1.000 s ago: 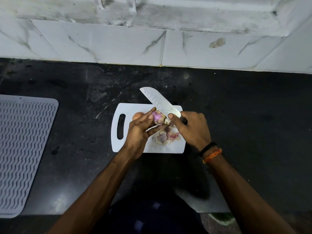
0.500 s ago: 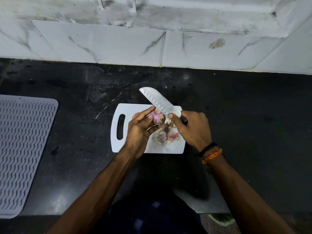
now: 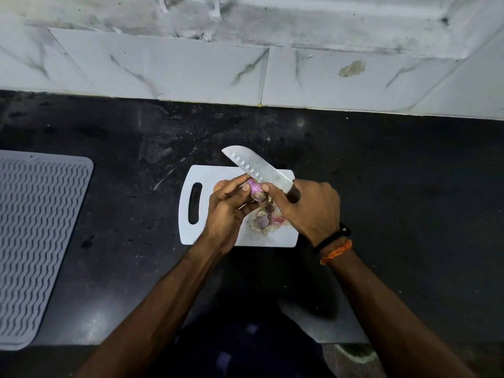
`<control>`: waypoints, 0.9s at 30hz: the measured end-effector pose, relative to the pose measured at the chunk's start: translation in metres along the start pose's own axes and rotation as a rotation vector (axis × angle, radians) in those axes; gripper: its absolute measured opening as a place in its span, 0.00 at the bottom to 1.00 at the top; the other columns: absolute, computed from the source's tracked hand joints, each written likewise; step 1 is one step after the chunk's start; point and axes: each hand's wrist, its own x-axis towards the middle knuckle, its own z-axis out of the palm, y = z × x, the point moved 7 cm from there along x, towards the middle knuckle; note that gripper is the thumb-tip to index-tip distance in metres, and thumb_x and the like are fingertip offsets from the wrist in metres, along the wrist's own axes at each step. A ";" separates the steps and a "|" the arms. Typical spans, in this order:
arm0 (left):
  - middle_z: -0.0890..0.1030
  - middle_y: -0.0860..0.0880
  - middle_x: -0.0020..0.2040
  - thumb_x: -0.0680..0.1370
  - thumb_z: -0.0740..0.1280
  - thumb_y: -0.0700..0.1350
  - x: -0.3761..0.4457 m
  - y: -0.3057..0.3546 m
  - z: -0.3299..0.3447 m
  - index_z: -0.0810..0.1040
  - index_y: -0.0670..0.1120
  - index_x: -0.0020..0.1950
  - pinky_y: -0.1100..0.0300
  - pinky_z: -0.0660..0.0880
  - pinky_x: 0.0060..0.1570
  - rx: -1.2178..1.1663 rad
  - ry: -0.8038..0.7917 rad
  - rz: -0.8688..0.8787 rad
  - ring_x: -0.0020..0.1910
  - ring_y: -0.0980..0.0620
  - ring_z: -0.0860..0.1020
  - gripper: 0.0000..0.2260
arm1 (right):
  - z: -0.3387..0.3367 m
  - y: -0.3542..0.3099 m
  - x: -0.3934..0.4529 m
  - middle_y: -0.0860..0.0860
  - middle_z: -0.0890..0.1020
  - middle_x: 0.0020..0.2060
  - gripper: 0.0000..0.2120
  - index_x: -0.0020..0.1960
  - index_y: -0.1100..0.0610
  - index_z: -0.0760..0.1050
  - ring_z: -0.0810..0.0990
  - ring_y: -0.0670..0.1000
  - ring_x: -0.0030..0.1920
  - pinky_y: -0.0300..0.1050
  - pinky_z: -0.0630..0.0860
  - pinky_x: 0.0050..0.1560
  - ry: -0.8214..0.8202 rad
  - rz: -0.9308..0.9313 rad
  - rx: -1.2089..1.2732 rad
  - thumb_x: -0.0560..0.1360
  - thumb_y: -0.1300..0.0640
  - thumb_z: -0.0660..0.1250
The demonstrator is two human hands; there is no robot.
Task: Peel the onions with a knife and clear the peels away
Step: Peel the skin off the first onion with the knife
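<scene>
Left hand (image 3: pixel 226 211) pinching the onion (image 3: pixel 253 188) between thumb and fingertips, curled tight round it, holding it just above the board (image 3: pixel 207 181). Right hand (image 3: pixel 308 208) wrapping the dark handle of the knife (image 3: pixel 259 169), fingers closed round it, thumb reaching forward to touch the onion's right side. Blade slanting up and to the left, away from the grip, its toothed-looking edge lying against the top of the onion; tip jutting out past the board's far edge, over the desk (image 3: pixel 395 173). Onion sitting between both grips, touching both, partly hidden by the fingers. Peels (image 3: pixel 263 221) lying in a small heap on the board directly under the hands, near its right half, close to the near edge but inside it. Board's handle slot sitting on the left, uncovered. Mat (image 3: pixel 35 241) lying well apart on the left, running off the picture's edge. Dark desk stretching wide to the right of the board and behind it up to the tiled wall (image 3: pixel 191 66); narrower strip showing between board and mat. Near edge of the desk running just below the forearms. Two bands (image 3: pixel 334 242) circling the right wrist.
</scene>
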 end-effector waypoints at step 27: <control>0.80 0.37 0.62 0.83 0.58 0.38 0.000 -0.005 -0.004 0.81 0.41 0.61 0.49 0.80 0.57 -0.103 0.068 -0.110 0.57 0.41 0.82 0.13 | -0.001 0.008 0.009 0.48 0.71 0.22 0.29 0.29 0.56 0.71 0.69 0.47 0.23 0.40 0.59 0.28 -0.059 -0.023 0.061 0.75 0.33 0.65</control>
